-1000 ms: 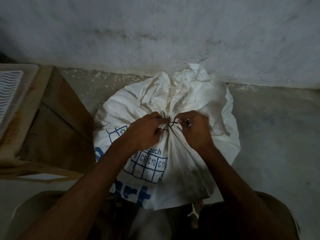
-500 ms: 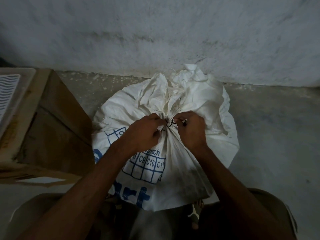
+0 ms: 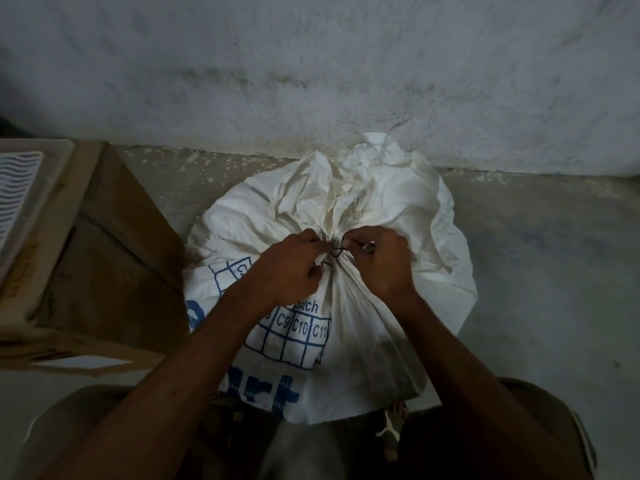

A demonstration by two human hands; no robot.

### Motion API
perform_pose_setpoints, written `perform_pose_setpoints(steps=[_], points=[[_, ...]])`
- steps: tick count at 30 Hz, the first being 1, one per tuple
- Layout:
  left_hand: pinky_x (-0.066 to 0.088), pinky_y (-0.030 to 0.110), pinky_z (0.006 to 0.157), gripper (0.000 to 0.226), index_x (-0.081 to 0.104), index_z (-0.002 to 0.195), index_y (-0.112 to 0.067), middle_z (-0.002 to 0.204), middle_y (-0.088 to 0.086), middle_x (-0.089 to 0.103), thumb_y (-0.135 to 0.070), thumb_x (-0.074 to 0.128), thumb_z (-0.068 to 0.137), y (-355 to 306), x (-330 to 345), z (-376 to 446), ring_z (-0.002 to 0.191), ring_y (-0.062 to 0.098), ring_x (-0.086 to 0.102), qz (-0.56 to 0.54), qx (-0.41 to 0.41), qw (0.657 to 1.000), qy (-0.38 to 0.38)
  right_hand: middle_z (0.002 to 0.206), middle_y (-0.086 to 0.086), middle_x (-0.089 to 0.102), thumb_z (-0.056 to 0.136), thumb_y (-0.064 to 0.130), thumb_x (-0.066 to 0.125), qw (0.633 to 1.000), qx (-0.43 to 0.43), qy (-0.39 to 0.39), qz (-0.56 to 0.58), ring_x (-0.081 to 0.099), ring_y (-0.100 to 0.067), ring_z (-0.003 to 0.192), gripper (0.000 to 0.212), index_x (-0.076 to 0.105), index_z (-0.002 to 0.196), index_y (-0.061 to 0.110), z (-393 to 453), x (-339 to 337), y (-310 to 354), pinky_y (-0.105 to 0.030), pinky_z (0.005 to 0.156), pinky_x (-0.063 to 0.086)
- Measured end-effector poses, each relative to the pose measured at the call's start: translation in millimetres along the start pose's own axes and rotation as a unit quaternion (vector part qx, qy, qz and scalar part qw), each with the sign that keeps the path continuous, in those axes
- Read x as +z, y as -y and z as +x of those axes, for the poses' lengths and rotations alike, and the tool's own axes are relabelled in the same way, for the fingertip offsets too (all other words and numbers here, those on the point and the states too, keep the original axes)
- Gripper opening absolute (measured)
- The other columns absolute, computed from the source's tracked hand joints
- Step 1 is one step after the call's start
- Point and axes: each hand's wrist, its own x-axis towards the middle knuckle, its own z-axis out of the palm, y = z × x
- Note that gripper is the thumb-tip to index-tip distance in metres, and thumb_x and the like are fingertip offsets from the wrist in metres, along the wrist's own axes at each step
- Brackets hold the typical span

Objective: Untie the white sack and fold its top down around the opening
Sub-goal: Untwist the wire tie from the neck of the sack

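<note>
Going left to right: there's a cardboard box [image 3: 114,244] in the left of the frame, then the white sack [image 3: 398,209] sitting dead center on the floor, its ruffled top fanning out toward the wall [image 3: 311,71] at the top of the frame.

The thing everything hinges on is the black tie [image 3: 336,251], cinched around the bunched neck right in the middle. It sits exactly between the 2 hands, about equally close to both, so neither has to reach.

The left hand [image 3: 287,268] is curled tight, fingertips pinching at the neck and what looks like a loose end of the tie. The right hand [image 3: 382,261] is also nearly closed, fingers nipped onto the tie's other end from the opposite side.

My guess: knot's not undone yet, top's not folded at all.
</note>
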Motion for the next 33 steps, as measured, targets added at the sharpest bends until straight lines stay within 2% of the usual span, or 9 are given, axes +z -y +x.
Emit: perform_pose_setpoints(steps=[5,9,11,14,19,22,25,28,33], points=[[0.053,0.043,0.089,0.046,0.056,0.135,-0.028,0.126,0.000,0.056,-0.027,0.055,0.089,-3,0,0,0.112,0.022,0.059,-0.005,-0.002,1.000,0.000,0.082,0.008,0.075,0.082,0.020,0.072,0.998,0.022,-0.014,-0.057,0.070,-0.007,0.077,0.006,0.078,0.084,0.021,2,11,3,-0.031,0.073,0.058],[0.054,0.043,0.090,0.056,0.055,0.136,-0.027,0.129,-0.003,0.055,-0.034,0.045,0.081,-1,1,0,0.115,0.022,0.059,0.008,-0.003,1.000,0.009,0.083,0.004,0.074,0.081,0.019,0.069,0.998,0.033,-0.011,-0.060,0.069,-0.012,0.080,0.008,0.076,0.084,0.019,4,17,2,-0.029,0.074,0.056],[0.054,0.043,0.090,0.057,0.055,0.136,-0.026,0.130,-0.003,0.055,-0.034,0.045,0.081,-1,1,0,0.115,0.022,0.059,0.009,-0.001,1.000,0.008,0.079,0.003,0.072,0.080,0.014,0.070,0.998,0.022,-0.016,-0.052,0.067,-0.011,0.076,0.005,0.075,0.080,0.015,4,17,3,-0.023,0.071,0.053],[0.053,0.043,0.091,0.057,0.056,0.136,-0.025,0.132,-0.003,0.055,-0.036,0.045,0.081,-3,-1,-1,0.117,0.022,0.058,0.009,0.002,1.000,0.007,0.067,0.007,0.065,0.080,0.008,0.068,0.999,0.004,-0.006,-0.052,0.057,-0.002,0.062,0.013,0.068,0.069,0.014,5,14,3,-0.003,0.058,0.035],[0.052,0.042,0.094,0.059,0.055,0.138,-0.026,0.135,-0.002,0.054,-0.040,0.045,0.081,-2,-4,-2,0.121,0.021,0.056,-0.002,-0.003,1.000,0.008,0.077,-0.003,0.060,0.082,0.006,0.062,0.998,-0.017,0.021,-0.052,0.051,-0.014,0.077,0.007,0.059,0.076,0.008,1,14,1,-0.019,0.063,0.027],[0.052,0.042,0.095,0.057,0.056,0.136,-0.027,0.133,-0.002,0.055,-0.040,0.046,0.082,-1,-5,-2,0.121,0.020,0.056,-0.004,0.005,1.000,0.006,0.075,-0.003,0.054,0.084,0.006,0.060,0.998,-0.042,0.038,-0.034,0.045,-0.014,0.076,0.015,0.050,0.075,0.011,-3,9,2,-0.021,0.061,0.024],[0.052,0.042,0.094,0.050,0.057,0.134,-0.026,0.131,-0.002,0.056,-0.035,0.052,0.085,-3,-6,-3,0.118,0.020,0.058,-0.002,0.008,1.000,-0.005,0.069,0.002,0.052,0.083,0.003,0.061,0.998,-0.048,0.041,-0.003,0.048,-0.015,0.070,0.020,0.048,0.072,0.014,-4,3,2,-0.022,0.060,0.032],[0.053,0.042,0.091,0.041,0.061,0.129,-0.022,0.127,-0.001,0.060,-0.024,0.061,0.088,-3,-7,-4,0.114,0.022,0.060,-0.014,0.010,0.999,-0.034,0.072,-0.002,0.061,0.082,0.003,0.063,0.997,-0.010,0.052,0.048,0.058,-0.018,0.067,0.014,0.055,0.076,0.012,-5,-2,-3,-0.025,0.061,0.045],[0.053,0.033,0.080,0.026,0.069,0.112,-0.023,0.108,-0.006,0.064,-0.016,0.063,0.088,-8,-13,-5,0.100,0.018,0.064,-0.049,0.009,0.988,-0.143,0.068,-0.007,0.067,0.083,0.001,0.064,0.977,0.095,0.086,0.170,0.066,-0.024,0.061,0.008,0.066,0.080,0.009,-6,-15,-1,-0.034,0.048,0.054]])
